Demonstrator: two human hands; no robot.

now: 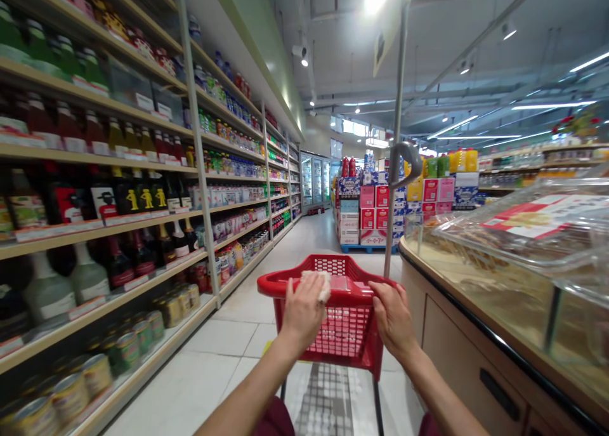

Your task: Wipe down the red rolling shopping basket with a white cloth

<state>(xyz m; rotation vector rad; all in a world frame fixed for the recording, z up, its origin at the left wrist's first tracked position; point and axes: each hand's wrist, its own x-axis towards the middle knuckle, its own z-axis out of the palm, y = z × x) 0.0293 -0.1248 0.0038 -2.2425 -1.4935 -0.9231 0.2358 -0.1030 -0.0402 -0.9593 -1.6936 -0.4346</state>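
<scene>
A red plastic shopping cart stands directly in front of me, its rim and handle bar facing me. Against the left part of that bar, my left hand presses a crumpled whitish cloth, its fingers bent over it. My right hand is closed round the bar's right end, fingers curled over the top. Through the mesh walls I see no goods in the cart, though part of its inside is hidden. A grey metal pole with a hook rises just behind its right side.
Along the left run tall shelves with bottles and cans. Close on the right is a wooden counter with a glass edge and clear-lidded food packs. Stacked drink cartons stand ahead on a blue pallet. White floor tiles line the aisle.
</scene>
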